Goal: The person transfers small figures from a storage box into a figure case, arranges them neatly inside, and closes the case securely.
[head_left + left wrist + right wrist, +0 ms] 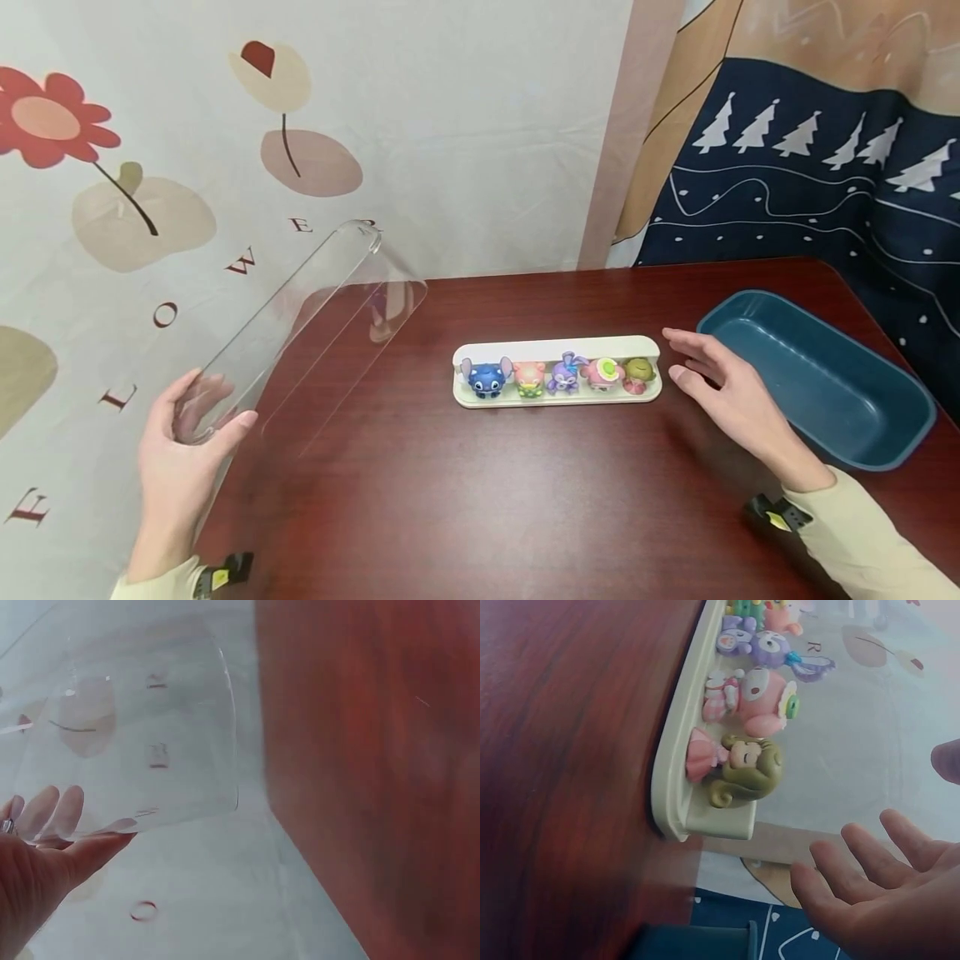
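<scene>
A long clear plastic cover (pixel 300 308) is held tilted at one end by my left hand (pixel 183 458), thumb on one side and fingers on the other, at the table's left edge. In the left wrist view the clear cover (pixel 187 750) rises above the thumb. On the table lies a cream display base (pixel 480 404) with several small figurines in a row, among them a blue one with large ears (pixel 487 379) at its left end. Beside the base's right end hovers my right hand (pixel 731 400), fingers extended and holding nothing. A long-haired doll figurine (pixel 746 769) is nearest to it.
A dark blue plastic tub (pixel 825 383) stands to the right, behind my right hand. The dark red wooden table (pixel 450 500) meets a pale flower-printed cloth (pixel 465 167) at the back and left. A navy cloth with white trees (pixel 795 208) hangs at the back right.
</scene>
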`<action>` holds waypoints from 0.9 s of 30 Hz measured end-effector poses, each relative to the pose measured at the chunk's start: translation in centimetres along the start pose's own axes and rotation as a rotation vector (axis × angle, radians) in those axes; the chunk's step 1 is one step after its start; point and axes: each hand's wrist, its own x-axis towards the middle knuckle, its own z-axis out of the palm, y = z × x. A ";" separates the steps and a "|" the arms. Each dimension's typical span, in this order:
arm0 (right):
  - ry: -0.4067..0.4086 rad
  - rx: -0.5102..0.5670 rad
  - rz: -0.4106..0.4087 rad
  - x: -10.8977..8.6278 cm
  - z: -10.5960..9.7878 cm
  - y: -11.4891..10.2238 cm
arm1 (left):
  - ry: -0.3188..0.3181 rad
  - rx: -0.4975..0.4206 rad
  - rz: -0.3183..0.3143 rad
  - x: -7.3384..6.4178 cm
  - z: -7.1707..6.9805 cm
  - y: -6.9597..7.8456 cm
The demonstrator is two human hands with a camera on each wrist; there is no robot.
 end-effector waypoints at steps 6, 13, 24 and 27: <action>-0.004 0.033 0.003 0.3 0.0 -0.8 | -0.065 -0.205 0.141 0.6 2.0 1.6; 0.025 0.065 0.007 0.8 0.0 -2.2 | -0.251 -0.650 0.303 1.6 5.0 2.7; 0.024 0.116 -0.028 1.3 0.3 -3.9 | -0.368 -0.784 0.274 2.1 10.5 4.8; 0.037 0.122 -0.022 1.5 0.2 -4.3 | -0.416 -0.750 0.285 2.0 11.9 5.2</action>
